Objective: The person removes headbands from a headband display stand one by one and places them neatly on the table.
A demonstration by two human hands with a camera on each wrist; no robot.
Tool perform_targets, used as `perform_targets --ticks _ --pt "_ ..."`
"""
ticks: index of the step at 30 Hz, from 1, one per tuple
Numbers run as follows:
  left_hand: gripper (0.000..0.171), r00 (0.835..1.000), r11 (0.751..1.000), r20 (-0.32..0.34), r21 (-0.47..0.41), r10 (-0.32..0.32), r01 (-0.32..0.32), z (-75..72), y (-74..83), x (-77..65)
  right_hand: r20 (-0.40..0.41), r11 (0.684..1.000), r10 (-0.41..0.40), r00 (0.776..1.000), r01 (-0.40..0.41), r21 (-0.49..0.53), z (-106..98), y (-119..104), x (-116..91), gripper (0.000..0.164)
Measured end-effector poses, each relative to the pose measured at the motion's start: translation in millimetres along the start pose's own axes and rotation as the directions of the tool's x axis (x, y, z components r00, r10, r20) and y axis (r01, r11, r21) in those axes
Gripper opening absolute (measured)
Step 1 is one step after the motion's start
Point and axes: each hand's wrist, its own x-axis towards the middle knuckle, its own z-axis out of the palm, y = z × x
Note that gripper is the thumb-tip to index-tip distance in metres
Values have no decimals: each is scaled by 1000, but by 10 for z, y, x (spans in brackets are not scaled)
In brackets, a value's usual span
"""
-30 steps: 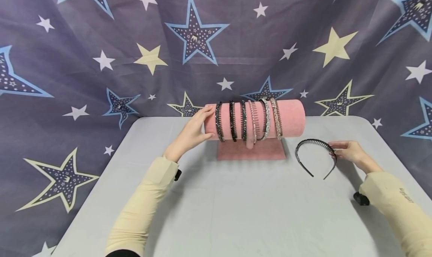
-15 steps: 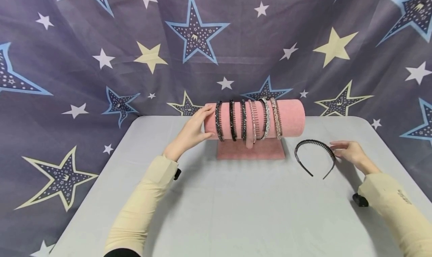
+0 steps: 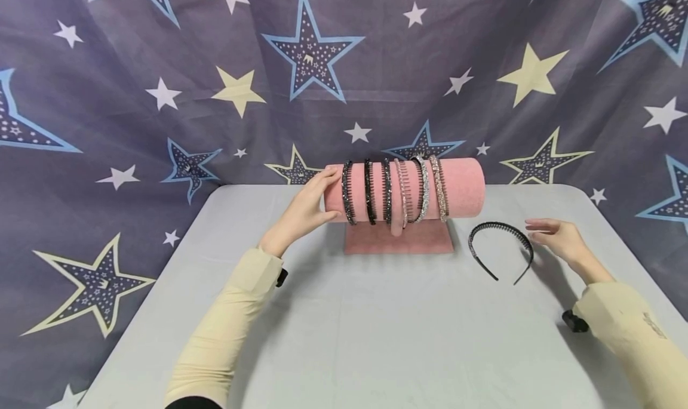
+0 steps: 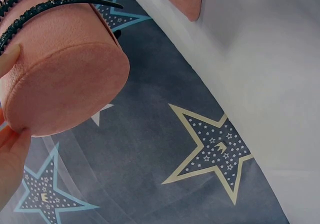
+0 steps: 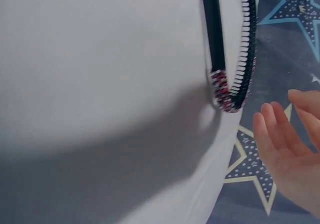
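My left hand (image 3: 300, 213) grips the left end of a pink headband stand (image 3: 466, 188), thumb below and fingers above. In the left wrist view, the round end of the stand's roll (image 4: 70, 91) sits between thumb and fingers. Several sparkly toothed headbands hang round the roll: dark ones at left, then a pale pink, a silver (image 3: 425, 191) and a rose-toned one (image 3: 442, 191). To the right, a separate dark toothed headband (image 3: 505, 225) lies on the table. My right hand (image 3: 561, 243) hovers just right of it, fingers extended, apart from it in the right wrist view.
The stand's flat pink base (image 3: 371, 240) rests on a table with a pale grey cover (image 3: 344, 331). A purple-grey curtain with stars (image 3: 215, 39) hangs behind and along the sides. Black straps show at both wrists.
My right hand has let go of the separate headband and drawn slightly away to the right. That headband has shifted very slightly left. My left hand keeps its grip on the stand.
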Motion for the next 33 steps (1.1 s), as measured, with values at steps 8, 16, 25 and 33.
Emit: perform_targets --ticks 8,16,25,33 --pt "69 1000 1000 8 0 -13 13 -11 1 -2 -46 995 -77 996 80 55 36 -109 -29 32" --pt "70 1000 1000 9 -8 -12 13 -3 0 7 -87 986 -139 986 146 81 109 -218 -23 33" --pt "69 1000 1000 11 -15 -15 16 -11 9 -3 -151 974 -222 963 226 12 298 -875 -234 29" --pt "71 999 1000 23 -11 -28 28 -9 6 5 -167 923 -347 923 367 114 443 -899 -189 29"
